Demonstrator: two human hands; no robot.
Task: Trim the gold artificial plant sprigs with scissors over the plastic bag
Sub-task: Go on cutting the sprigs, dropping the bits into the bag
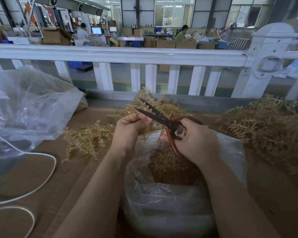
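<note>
Pinching a sprig [136, 115] in left hand [129, 130], gripping scissors [159, 117] (blades parted) in right hand [197, 140], bag [162, 200] below.

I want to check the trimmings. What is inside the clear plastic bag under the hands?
The clear plastic bag holds small gold trimmed pieces. Its crumpled near wall and the right hand hide the rest.

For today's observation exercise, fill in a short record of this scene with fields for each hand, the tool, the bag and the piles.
left hand: left hand pinches a gold sprig
right hand: right hand grips the scissors
tool: blades open, red handles
bag: plastic bag under the hands, gold trimmings inside
piles: sprigs on the left, a bigger heap on the right
</note>
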